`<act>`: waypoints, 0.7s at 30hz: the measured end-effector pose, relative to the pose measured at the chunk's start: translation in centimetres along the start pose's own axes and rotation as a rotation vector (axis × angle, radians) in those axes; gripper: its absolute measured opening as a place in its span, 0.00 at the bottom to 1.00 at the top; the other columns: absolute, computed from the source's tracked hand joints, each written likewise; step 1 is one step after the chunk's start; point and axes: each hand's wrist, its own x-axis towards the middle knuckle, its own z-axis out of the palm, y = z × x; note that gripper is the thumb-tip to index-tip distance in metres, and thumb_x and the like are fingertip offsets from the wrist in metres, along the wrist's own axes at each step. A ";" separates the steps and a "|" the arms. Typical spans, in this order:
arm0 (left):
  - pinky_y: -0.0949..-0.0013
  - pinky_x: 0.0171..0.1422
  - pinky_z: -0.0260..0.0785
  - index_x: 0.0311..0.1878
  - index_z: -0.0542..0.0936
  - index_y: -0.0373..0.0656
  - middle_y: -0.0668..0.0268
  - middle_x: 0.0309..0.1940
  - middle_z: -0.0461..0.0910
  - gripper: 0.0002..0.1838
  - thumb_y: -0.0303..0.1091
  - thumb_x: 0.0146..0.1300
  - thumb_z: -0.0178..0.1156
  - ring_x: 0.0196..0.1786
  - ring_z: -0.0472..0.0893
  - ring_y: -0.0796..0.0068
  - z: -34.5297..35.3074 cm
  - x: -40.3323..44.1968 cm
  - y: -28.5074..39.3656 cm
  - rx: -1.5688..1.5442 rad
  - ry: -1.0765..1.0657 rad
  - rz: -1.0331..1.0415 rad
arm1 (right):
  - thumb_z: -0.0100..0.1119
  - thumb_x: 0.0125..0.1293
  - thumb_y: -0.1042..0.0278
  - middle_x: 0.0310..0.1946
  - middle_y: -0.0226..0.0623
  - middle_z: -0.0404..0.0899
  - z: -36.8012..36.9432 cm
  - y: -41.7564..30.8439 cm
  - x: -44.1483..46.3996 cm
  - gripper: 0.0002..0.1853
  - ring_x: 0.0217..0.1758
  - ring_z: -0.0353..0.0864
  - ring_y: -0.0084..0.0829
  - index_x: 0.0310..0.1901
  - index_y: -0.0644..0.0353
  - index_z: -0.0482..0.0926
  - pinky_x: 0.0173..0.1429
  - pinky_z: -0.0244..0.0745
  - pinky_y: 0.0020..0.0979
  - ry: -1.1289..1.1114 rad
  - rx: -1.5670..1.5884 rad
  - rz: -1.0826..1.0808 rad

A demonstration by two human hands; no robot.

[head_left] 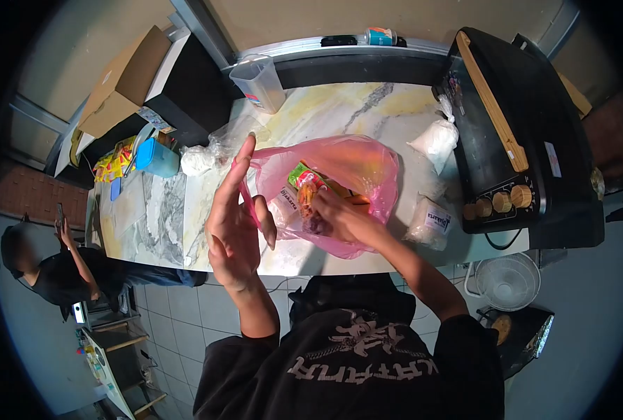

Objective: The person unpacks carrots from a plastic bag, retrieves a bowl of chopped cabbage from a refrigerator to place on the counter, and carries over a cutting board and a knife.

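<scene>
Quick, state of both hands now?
Left hand: spread open at the edge of the pink bag.
Right hand: inside it, at a colourful packet; grip unclear.

A marble-patterned tabletop [371,105] in white, grey and yellow carries a pink plastic bag [376,159], its mouth spread open, near the front edge. Behind it stands a clear plastic pitcher [264,87]. To the right are a knotted bag of white powder [439,142], a labelled clear packet [427,225] and a black countertop oven [556,168]; to the left, a blue-lidded container [161,159].
</scene>
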 end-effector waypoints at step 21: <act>0.76 0.30 0.69 0.65 0.65 0.30 0.38 0.69 0.56 0.51 0.72 0.58 0.46 0.22 0.71 0.80 1.2 0.7 0.7 -0.004 -0.007 -0.056 | 0.54 0.57 0.78 0.38 0.57 0.77 -9.8 2.0 1.8 0.13 0.43 0.78 0.52 0.45 0.67 0.75 0.47 0.72 0.46 -0.273 0.441 0.992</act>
